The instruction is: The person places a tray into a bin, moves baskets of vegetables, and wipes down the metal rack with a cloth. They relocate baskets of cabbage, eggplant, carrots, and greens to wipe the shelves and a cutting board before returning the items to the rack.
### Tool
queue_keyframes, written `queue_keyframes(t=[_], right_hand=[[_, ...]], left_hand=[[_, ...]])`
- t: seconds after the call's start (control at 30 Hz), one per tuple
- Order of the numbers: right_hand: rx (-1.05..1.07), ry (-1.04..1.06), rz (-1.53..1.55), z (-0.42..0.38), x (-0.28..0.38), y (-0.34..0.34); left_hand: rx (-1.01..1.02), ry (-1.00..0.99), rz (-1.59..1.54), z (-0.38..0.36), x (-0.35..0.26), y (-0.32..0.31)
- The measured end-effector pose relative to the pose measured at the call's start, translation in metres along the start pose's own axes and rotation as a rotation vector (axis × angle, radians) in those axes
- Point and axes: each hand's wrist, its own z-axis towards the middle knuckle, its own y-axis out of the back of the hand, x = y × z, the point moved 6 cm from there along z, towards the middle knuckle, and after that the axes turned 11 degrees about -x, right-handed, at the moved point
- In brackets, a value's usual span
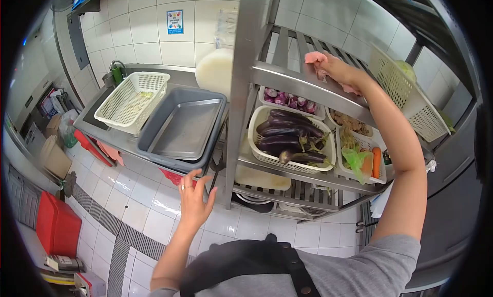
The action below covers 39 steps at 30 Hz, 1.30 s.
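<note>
My right hand (pixel 338 71) is closed on a pink cloth (pixel 315 58), pressed against the top slatted shelf (pixel 292 80) of a steel rack. Some of the cloth is hidden under the palm, and a piece of it shows beneath my wrist. Held up in the air, my left hand (pixel 193 202) has its fingers apart and nothing in it. It is nearest to the front edge of the grey plastic tub (pixel 215 138), in which a metal tray (pixel 186 130) lies.
Below, the rack holds a basket of eggplants (pixel 287 130), chopped red onions (pixel 290 101) and a carrot (pixel 377 162) basket. A white basket (pixel 411 94) leans at right on the top shelf. Another white basket (pixel 132 101) sits on the counter. A red bin (pixel 57 225) stands on the floor.
</note>
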Motion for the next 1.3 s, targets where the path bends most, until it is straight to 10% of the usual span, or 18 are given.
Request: queue_keyframes(t=[0.13, 0.2, 0.37, 0.5, 0.77, 0.87, 0.97, 1.03, 1.17, 1.3], right_hand=[[-0.097, -0.138, -0.498, -0.035, 0.050, -0.001], [-0.091, 0.225, -0.665, -0.071, 0.077, 0.000], [-0.150, -0.014, -0.225, -0.090, 0.130, 0.025], [-0.112, 0.351, -0.056, -0.026, 0.110, -0.050], [-0.074, 0.217, -0.362, 0.175, -0.002, -0.051], [-0.243, 0.337, 0.045, 0.245, -0.053, -0.055], [-0.344, 0.007, -0.634, 0.286, -0.111, -0.052], [-0.432, 0.156, -0.513, 0.294, -0.145, -0.054], [-0.095, -0.333, -0.294, 0.067, 0.056, -0.036], [-0.097, -0.080, -0.112, -0.023, 0.124, -0.013]], left_hand=[[0.075, 0.110, -0.010, -0.024, 0.038, 0.019], [0.084, 0.106, 0.018, -0.029, 0.060, 0.035], [0.080, 0.091, 0.131, 0.002, 0.102, 0.065], [0.022, 0.068, 0.084, 0.027, 0.108, 0.055], [0.171, -0.040, -0.042, 0.044, 0.077, -0.011], [0.132, -0.116, -0.160, 0.063, 0.055, -0.028], [0.156, -0.202, -0.258, 0.081, 0.039, -0.037], [0.207, -0.302, -0.234, 0.092, 0.035, -0.041], [0.187, -0.312, -0.295, 0.114, 0.044, -0.046], [0.125, -0.442, -0.432, 0.150, 0.025, -0.058]])
